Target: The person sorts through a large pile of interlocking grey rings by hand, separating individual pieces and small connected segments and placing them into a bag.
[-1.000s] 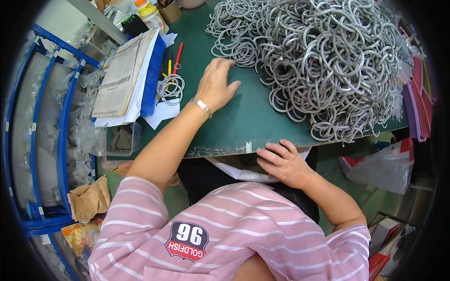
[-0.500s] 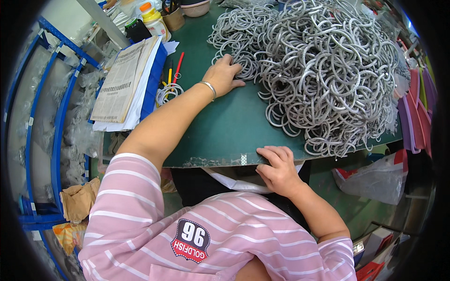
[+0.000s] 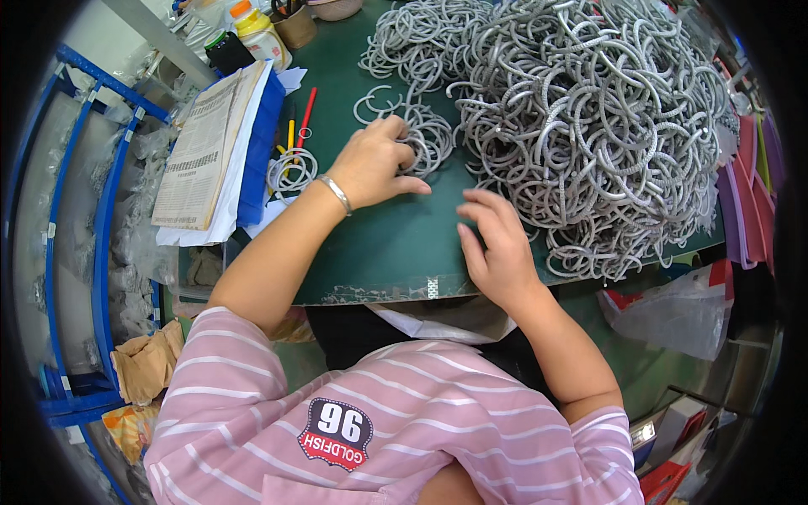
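Observation:
Curled over a small cluster of grey rings [image 3: 432, 139], my left hand [image 3: 374, 164] has its fingertips partly hidden among them, with the thumb sticking out to the right. A metal bangle [image 3: 338, 199] circles that wrist. These rings look like ribbed, curved bands, some shaped like open arcs. My right hand [image 3: 498, 252] hovers over the table's near part, fingers apart and nothing in them, beside the large heap of grey rings [image 3: 589, 135]. Behind the cluster lies a smaller pile of the same rings [image 3: 421, 42].
On the left of the green table [image 3: 362, 252] stand a blue tray [image 3: 263, 151] with newspaper [image 3: 202, 151] on it, a red pen [image 3: 308, 114] and several pale loops [image 3: 291, 172]. A yellow-and-white bottle [image 3: 261, 38] is farther back. A blue rack [image 3: 109, 244] stands at left.
My left hand has come nearer, drawing a cluster of rings out from the smaller pile. My right hand has moved forward from the table's edge to over its surface.

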Demonstrator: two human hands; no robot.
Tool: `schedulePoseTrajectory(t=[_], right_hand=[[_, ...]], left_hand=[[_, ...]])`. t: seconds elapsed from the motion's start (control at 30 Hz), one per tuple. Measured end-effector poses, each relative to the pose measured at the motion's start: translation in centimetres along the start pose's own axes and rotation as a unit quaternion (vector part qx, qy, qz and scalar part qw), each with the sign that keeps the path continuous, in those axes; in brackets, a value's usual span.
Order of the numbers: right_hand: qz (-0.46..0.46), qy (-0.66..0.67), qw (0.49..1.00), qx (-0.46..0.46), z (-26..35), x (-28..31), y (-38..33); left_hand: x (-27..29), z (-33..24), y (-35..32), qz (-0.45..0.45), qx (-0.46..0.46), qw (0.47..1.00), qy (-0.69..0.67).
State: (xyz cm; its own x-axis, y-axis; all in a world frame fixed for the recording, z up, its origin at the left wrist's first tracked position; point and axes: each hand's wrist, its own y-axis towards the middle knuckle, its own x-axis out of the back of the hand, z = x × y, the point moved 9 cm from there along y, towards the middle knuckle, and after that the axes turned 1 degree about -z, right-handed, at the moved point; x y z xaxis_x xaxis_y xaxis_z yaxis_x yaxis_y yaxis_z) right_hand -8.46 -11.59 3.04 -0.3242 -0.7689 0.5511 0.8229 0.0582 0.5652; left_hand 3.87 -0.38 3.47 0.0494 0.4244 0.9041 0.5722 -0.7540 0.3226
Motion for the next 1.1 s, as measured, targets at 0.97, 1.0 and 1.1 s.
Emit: schedulePoseTrajectory(t=[0.97, 1.0, 1.1], right_hand=[[-0.034, -0.022, 0.997, -0.071, -1.7, -4.7, 3.0], [-0.036, 0.025, 0.993, -0.111, -2.7, -5.3, 2.8], [-0.073, 0.211, 0.955, -0.197, -5.4, -6.7, 2.4]], left_hand=[[-0.5, 1.8, 5.1, -0.014, 0.014, 1.0, 0.021], [-0.4, 2.0, 4.9, 0.019, 0.046, 0.997, -0.056], [0.8, 0.5, 2.7, 0.114, 0.097, 0.957, -0.249]])
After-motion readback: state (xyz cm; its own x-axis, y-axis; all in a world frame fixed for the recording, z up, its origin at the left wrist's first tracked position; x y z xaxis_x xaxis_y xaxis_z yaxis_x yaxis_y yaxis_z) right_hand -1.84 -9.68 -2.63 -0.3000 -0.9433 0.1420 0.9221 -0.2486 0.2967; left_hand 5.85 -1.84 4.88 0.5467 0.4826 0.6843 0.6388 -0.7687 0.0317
